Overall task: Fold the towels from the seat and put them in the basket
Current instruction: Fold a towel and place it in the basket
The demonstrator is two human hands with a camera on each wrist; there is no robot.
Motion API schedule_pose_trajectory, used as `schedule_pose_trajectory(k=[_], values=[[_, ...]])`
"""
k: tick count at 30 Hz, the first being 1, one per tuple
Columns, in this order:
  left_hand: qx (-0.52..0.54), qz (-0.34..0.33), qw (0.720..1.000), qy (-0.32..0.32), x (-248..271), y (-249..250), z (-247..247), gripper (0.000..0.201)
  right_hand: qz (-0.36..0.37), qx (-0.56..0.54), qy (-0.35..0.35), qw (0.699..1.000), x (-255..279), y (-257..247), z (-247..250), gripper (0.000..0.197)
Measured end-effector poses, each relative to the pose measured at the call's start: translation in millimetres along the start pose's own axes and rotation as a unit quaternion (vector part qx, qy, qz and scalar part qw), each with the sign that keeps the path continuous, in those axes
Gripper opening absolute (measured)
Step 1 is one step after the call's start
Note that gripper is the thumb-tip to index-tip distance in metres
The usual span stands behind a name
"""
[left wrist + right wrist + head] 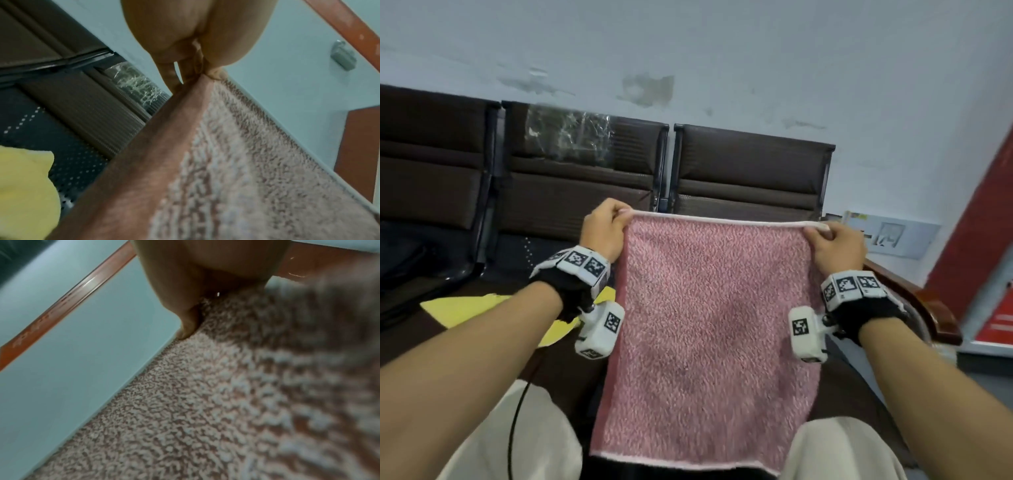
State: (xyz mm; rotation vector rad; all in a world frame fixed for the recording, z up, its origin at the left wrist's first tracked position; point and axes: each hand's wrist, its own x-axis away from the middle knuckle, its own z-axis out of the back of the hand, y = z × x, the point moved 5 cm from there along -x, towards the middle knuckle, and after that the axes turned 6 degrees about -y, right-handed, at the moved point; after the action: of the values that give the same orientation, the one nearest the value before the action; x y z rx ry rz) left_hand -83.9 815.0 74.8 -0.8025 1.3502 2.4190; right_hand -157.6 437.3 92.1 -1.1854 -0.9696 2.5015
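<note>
Pink towel (709, 329) held up in the air, spread flat, facing the person, hanging by its top edge. Landmark = pink towel.

Left hand (604, 230) at the towel's top-left corner, fingers (186, 71) curled and pinching the hem there; left wrist view shows the corner bunched between the fingertips. Right hand (837, 246) at the top-right corner, same grip: thumb and fingers (188, 327) pinching the edge. Top hem runs taut and roughly level between the two hands. Towel's bottom edge hangs down between the person's knees, light trousers (517, 442) on either side of it.

Left of the towel and lower: a yellow towel (465, 308) lying on the dark seat (421, 335), partly hidden by the left forearm. It also shows in the left wrist view, at the bottom-left corner.

Behind the towel: a row of dark brown chairs (578, 164) against a pale wall (722, 51); the middle chair back has a patch of clear plastic film on it. Right of the towel: a wooden armrest (931, 308), beyond that a red panel (976, 219) on the wall.

Both wrists carry black straps with marker-tagged white camera blocks (599, 329), one each side of the towel, just beside its side edges.
</note>
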Motion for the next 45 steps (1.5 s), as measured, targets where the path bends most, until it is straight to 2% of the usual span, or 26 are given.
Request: schedule_pose_trajectory(k=[3,10,17,19,22,24,26,27,29,30,31,32,34,35,37,40,43,45], values=[[0.01,0.011,1.0,0.001,-10,-9,-13,0.014,-0.014,-0.014,-0.009,1.0,-4,16,-15,0.02],[0.011,0.057,0.995,-0.081,-15,-63,-63,0.01,-0.111,-0.033,-0.064,0.991,-3,74,-69,0.021],[0.06,0.115,0.984,-0.123,6,-105,-112,0.007,-0.222,-0.095,-0.14,0.96,26,136,-128,0.009],[0.069,0.122,0.981,-0.135,11,-110,-123,0.008,-0.22,-0.117,-0.17,0.953,34,141,-143,0.009],[0.099,0.119,0.975,-0.161,15,-108,-135,0.009,-0.155,-0.196,-0.232,0.94,43,115,-162,0.021],[0.129,0.103,0.97,-0.181,18,-102,-140,0.011,-0.107,-0.273,-0.285,0.913,49,86,-167,0.028],[0.146,0.084,0.965,-0.203,22,-96,-144,0.013,-0.071,-0.32,-0.356,0.875,57,64,-169,0.028],[0.152,0.076,0.962,-0.215,24,-93,-145,0.014,-0.069,-0.344,-0.402,0.846,63,57,-170,0.023],[0.161,0.078,0.956,-0.23,28,-93,-148,0.015,-0.1,-0.393,-0.498,0.766,79,48,-173,0.02],[0.161,0.083,0.955,-0.234,29,-93,-150,0.016,-0.112,-0.393,-0.532,0.741,85,48,-175,0.027],[0.157,0.086,0.955,-0.237,31,-94,-151,0.016,-0.108,-0.368,-0.556,0.737,91,48,-176,0.03],[0.155,0.088,0.954,-0.241,34,-94,-152,0.016,-0.081,-0.317,-0.563,0.759,94,48,-178,0.029],[0.155,0.09,0.95,-0.257,40,-91,-155,0.016,0.038,-0.159,-0.525,0.836,94,44,-177,0.024],[0.157,0.091,0.947,-0.267,42,-89,-157,0.015,0.094,-0.088,-0.501,0.856,94,40,-176,0.02],[0.16,0.098,0.939,-0.289,47,-85,-161,0.013,0.157,-0.046,-0.47,0.867,94,31,-175,0.017],[0.176,0.127,0.924,-0.316,53,-79,-166,0.014,0.136,-0.137,-0.426,0.884,90,23,-175,0.016],[0.219,0.161,0.898,-0.346,61,-70,-171,0.017,0.112,-0.144,-0.397,0.899,90,22,-178,0.019],[0.243,0.169,0.885,-0.36,65,-65,-173,0.016,0.099,-0.144,-0.402,0.899,92,22,-182,0.02]])
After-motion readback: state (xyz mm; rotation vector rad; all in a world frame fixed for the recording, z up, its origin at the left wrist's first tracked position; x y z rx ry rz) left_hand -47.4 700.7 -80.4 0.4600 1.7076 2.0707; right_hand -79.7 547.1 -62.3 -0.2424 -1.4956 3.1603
